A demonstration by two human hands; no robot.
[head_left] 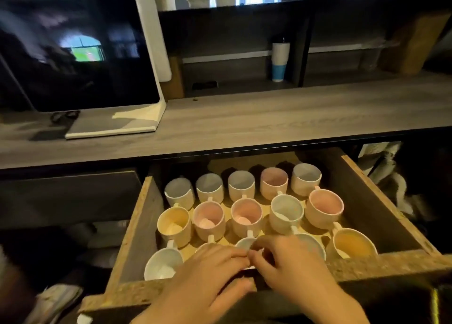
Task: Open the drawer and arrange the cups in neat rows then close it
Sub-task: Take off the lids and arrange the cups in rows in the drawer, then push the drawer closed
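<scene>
The drawer stands pulled out under the bench, in the lower half of the frame, with the cups inside in three rows. Both hands are over the front row, at lower centre. The right hand curls its fingers on the rim of a white cup. The left hand lies just beside it, fingertips meeting the right hand's; whether it grips anything I cannot tell.

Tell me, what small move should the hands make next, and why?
Probably nudge the white cup, where the left hand and right hand meet, into line with its front-row neighbours: the two rows behind already look straight, and the drawer is open.
</scene>
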